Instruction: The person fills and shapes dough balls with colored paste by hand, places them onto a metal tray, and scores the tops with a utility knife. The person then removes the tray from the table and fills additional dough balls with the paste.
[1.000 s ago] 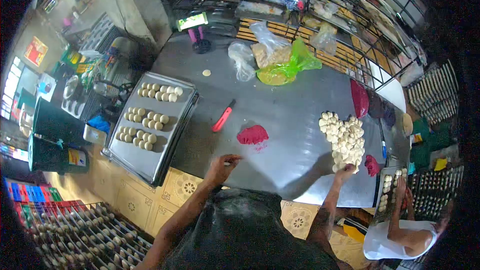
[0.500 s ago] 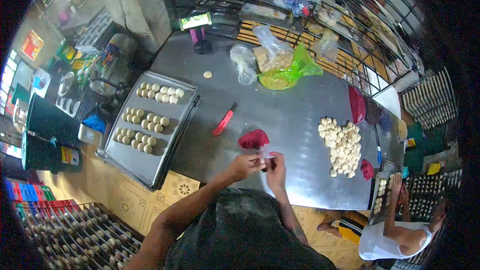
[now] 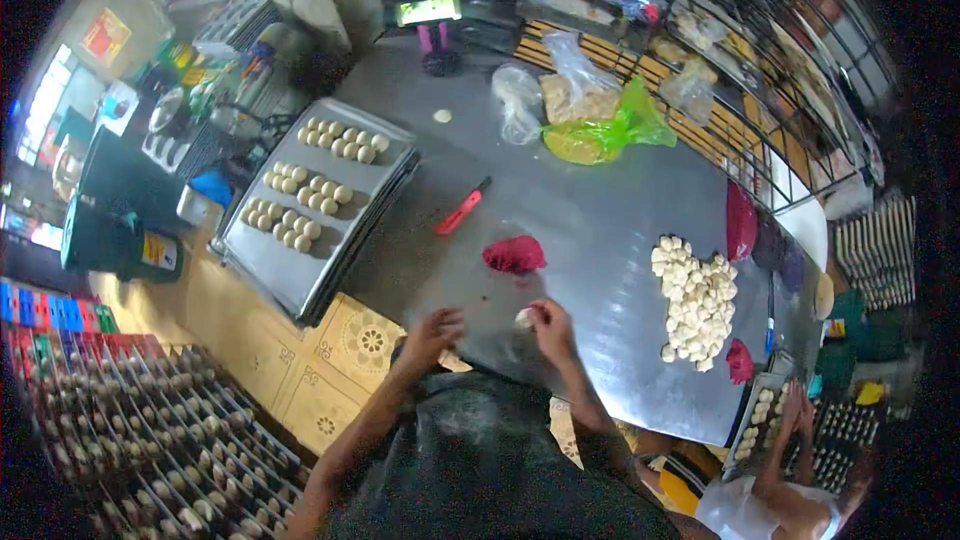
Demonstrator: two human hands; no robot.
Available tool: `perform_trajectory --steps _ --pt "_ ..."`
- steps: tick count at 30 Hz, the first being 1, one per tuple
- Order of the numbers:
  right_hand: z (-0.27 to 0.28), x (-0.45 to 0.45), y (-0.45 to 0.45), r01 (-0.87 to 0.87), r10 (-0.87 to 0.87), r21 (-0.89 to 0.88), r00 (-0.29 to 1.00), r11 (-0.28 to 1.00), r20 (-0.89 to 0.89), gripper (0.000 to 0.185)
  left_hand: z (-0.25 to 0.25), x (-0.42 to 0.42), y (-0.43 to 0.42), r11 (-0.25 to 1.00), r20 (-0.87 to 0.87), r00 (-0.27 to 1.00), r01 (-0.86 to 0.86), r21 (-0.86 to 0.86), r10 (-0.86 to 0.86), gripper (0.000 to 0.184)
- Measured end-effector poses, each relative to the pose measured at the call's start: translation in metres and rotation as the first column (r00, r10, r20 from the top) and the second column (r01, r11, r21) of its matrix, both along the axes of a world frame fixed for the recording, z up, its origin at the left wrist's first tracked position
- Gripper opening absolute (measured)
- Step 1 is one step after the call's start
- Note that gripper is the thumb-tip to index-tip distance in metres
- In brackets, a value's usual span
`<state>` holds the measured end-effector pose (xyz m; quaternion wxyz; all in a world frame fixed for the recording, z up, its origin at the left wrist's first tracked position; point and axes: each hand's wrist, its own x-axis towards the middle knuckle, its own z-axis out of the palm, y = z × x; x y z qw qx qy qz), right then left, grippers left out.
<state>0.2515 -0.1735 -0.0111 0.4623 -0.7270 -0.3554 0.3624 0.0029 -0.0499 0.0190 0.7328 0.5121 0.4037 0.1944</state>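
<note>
Just below the magenta mound point(image 3: 515, 254) on the dark metal table point(image 3: 600, 210), my right hand point(image 3: 552, 332) is closed on a small white dough piece point(image 3: 523, 319). To its left, my left hand point(image 3: 436, 333) hovers at the table's near edge, fingers curled and blurred; whether they hold anything cannot be made out. A red cutter point(image 3: 460, 213) lies beyond my hands. Many white dough pieces point(image 3: 695, 305) are heaped at the right. On the left, a tray point(image 3: 330, 180) carries groups of round dough balls point(image 3: 322, 195).
Clear and green plastic bags point(image 3: 610, 130) lie at the back, beside a phone on a stand point(image 3: 430, 12). A lone dough disc point(image 3: 442, 116) is near them. At the lower right a co-worker point(image 3: 770, 500) reaches over another tray. Racks of dough balls point(image 3: 170, 440) stand lower left.
My hands came together near the magenta mound, then parted. My right hand came from the dough heap and now holds a piece beside the mound. The view has shifted slightly.
</note>
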Motion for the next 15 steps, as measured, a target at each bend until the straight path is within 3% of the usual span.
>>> perform_trajectory --steps 1,3,6,8,9,11,12,14,15 --pt "-0.009 0.013 -0.005 0.015 -0.006 -0.057 0.988 0.998 0.154 0.012 -0.005 -0.02 0.004 1.0 -0.009 1.0 -0.027 -0.005 0.027 0.041" --pt "-0.026 0.033 -0.019 -0.023 0.009 0.034 0.927 0.999 0.376 0.022 -0.017 -0.067 0.021 0.976 -0.171 0.961 -0.219 0.002 0.217 0.034" --pt "0.011 0.026 -0.017 0.025 0.03 -0.102 0.862 0.994 0.507 0.023 0.0 -0.127 0.038 0.909 -0.177 0.894 -0.416 0.01 0.411 0.03" --pt "0.023 0.016 -0.003 0.078 0.03 -0.161 0.814 0.984 0.579 0.024 0.005 -0.164 0.053 0.862 -0.145 0.85 -0.491 0.127 0.506 0.029" --pt "0.023 0.008 0.007 0.078 0.013 -0.111 0.763 0.991 0.646 0.023 0.006 -0.184 0.064 0.864 -0.136 0.855 -0.487 0.126 0.501 0.029" --pt "0.023 -0.01 0.032 0.068 -0.035 -0.012 0.644 0.998 0.764 0.023 0.005 -0.219 0.089 0.729 -0.18 0.716 -0.605 0.32 0.674 0.028" --pt "0.019 -0.024 0.052 0.081 -0.042 -0.013 0.638 0.997 0.769 0.023 0.005 -0.233 0.098 0.737 -0.175 0.726 -0.598 0.314 0.665 0.028" --pt "0.011 -0.063 0.11 0.02 -0.05 0.091 0.937 0.996 0.345 0.028 0.016 -0.26 0.119 0.708 -0.182 0.701 -0.6 0.371 0.69 0.027" --pt "0.022 -0.085 0.138 0.002 -0.017 0.058 0.969 0.998 0.247 0.029 0.018 -0.272 0.132 0.693 -0.179 0.69 -0.599 0.401 0.701 0.027"
